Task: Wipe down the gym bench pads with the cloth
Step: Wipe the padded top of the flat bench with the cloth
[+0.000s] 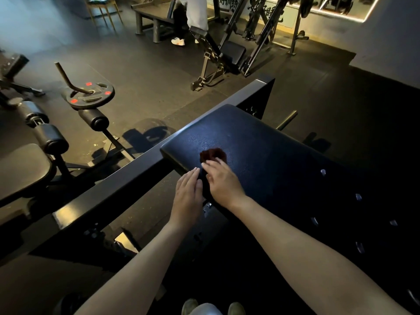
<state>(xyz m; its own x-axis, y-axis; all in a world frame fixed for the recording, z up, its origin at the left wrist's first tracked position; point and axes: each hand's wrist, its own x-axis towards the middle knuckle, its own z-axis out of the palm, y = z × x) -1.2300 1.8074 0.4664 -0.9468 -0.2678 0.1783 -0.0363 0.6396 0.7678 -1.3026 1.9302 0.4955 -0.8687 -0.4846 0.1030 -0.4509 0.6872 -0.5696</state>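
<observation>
Pressing on the cloth (pixel 213 154), the right hand (pixel 223 181) lay palm down with its fingers nearly straight across the cloth's near edge, not curled round it. The cloth (a dark red, crumpled piece) sat on the bench pad (pixel 261 142), towards the pad's left-hand end, with most of it showing beyond the fingertips. Just beside the right hand, the left hand (pixel 188 194) was flat and open, fingers together and holding nothing, its fingertips at the pad's left edge; whether they touched the pad I could not tell. Both hands came in on bare forearms from below. A dark frame bar (pixel 127 176) ran along the left of the pad. Farther left, on the floor (pixel 147 71), stood a weight plate (pixel 87 96) with red marks and black foam rollers (pixel 93 119). At the back a person (pixel 195 12) in a white top was among other machines.
</observation>
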